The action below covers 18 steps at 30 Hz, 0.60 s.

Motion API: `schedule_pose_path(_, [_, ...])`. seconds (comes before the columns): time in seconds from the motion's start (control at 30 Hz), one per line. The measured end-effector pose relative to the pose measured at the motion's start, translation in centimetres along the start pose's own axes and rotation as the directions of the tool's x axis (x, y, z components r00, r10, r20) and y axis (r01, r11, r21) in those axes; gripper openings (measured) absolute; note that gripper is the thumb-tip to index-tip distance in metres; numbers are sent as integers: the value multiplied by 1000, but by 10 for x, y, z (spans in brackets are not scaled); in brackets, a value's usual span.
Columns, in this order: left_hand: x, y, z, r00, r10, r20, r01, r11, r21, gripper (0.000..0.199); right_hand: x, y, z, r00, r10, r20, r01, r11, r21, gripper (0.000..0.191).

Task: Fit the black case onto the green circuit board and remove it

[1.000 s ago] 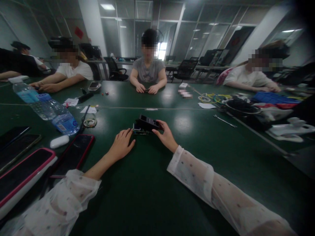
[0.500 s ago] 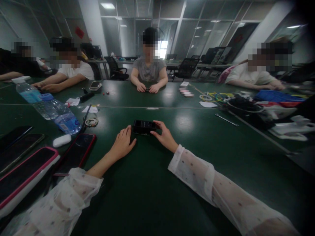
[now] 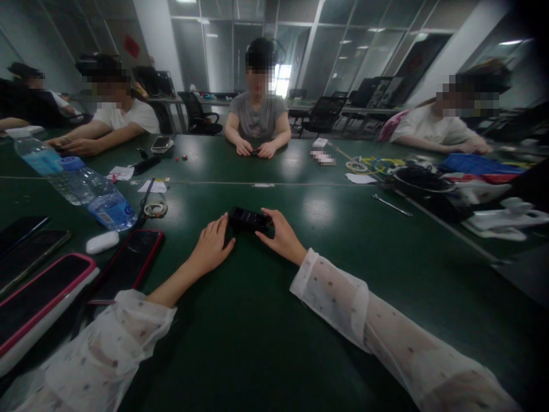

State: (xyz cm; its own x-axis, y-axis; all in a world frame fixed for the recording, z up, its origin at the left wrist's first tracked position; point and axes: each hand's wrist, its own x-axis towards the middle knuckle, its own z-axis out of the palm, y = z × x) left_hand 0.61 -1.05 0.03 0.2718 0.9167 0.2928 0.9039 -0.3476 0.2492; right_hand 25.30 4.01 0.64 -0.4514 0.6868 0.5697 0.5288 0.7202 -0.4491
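Note:
A small black box-shaped device [image 3: 249,220] with a dark face and faint pale marks lies on the green table in front of me; its exact kind cannot be made out. My right hand [image 3: 281,236] grips its right end between thumb and fingers. On the other side, my left hand [image 3: 211,247] rests on the table with fingers stretched out, the fingertips at or very near the device's left end. Sheer white dotted sleeves cover both forearms.
Left of me are a red-edged phone [image 3: 128,264], a pink-rimmed phone [image 3: 43,300], a white earbud case [image 3: 102,242], a water bottle [image 3: 105,200] and a bracelet [image 3: 155,210]. A wrench [image 3: 391,205] and cables [image 3: 364,165] lie to the right. Several people sit around the table [image 3: 266,320].
The black device has turned slightly, its right end now closer to me, with my right hand still on it. My left hand keeps nearly the same pose. The whole view has shifted a little.

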Motion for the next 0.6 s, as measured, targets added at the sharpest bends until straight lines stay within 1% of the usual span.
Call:
schedule_pose_path(0.1, [0, 0, 0, 1000, -1, -9, 1, 1000, -2, 68, 1, 0, -1, 996, 0, 95, -2, 1000, 17, 57])
schedule_pose_path(0.17, [-1, 1, -1, 1000, -4, -2, 4, 1000, -5, 68, 2, 1, -1, 992, 11, 124, -18, 998, 54, 56])
schedule_pose_path(0.27, [-1, 0, -1, 1000, -10, 6, 10, 1000, -7, 67, 2, 4, -1, 991, 12, 131, -29, 991, 131, 56])
schedule_pose_path(0.4, [0, -2, 2, 1000, -7, -13, 7, 1000, -9, 67, 1, 11, 3, 989, 28, 147, -61, 973, 225, 56])
schedule_pose_path(0.5, [0, -3, 3, 1000, 3, -11, -3, 1000, -4, 66, 1, 15, 6, 985, 107, 133, -139, 955, 263, 60])
schedule_pose_path(0.6, [1, -2, 2, 1000, -5, -1, 5, 1000, 10, 64, 2, 16, 7, 977, 168, 131, -200, 936, 290, 57])
